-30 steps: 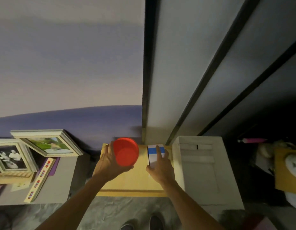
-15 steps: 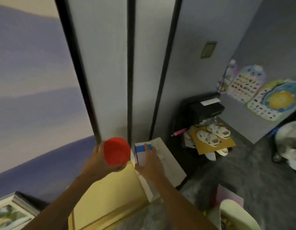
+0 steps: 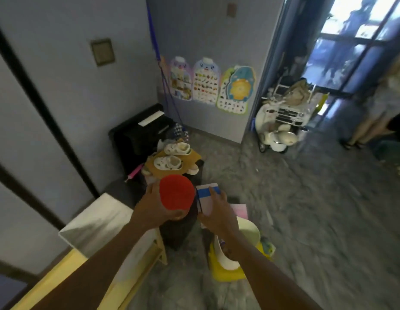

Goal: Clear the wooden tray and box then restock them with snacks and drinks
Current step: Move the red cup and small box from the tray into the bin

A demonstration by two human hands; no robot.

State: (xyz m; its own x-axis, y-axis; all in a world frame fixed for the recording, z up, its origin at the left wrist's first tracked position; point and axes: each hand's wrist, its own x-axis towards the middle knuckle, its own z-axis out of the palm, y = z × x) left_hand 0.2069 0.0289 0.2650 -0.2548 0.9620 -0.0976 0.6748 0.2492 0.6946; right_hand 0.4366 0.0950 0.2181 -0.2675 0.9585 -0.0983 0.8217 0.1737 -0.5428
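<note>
While the left hand (image 3: 149,211) curls round a red-topped container (image 3: 176,194), holding it up with the red disc facing the camera, the right hand (image 3: 217,213) grips a white carton (image 3: 208,198) with a blue band. Its fingers lie over the carton's upper face, and the thumb is hidden. Both holds look firm. The 2 items sit just beside each other, almost touching, in mid-air above the floor. What lies under the red top cannot be made out against the dark shape behind it.

Below the left forearm runs a yellow wooden surface (image 3: 53,274), with a white cabinet top (image 3: 98,220) just beside it. Whether that wood is the tray of the task I cannot tell, and nothing of its contents shows. Farther out are the grey floor (image 3: 306,220), pale shoes (image 3: 170,163) on a brown board, wall charts (image 3: 205,82) and a toy car (image 3: 284,117) near the doorway.

By my reading the job is in its clearing half: 2 things are in hand and apart from the wood, with no set-down place evident. How much remains on the tray or in the box is out of view. No fresh snacks or drinks appear, so restocking seems to lie wholly ahead.
</note>
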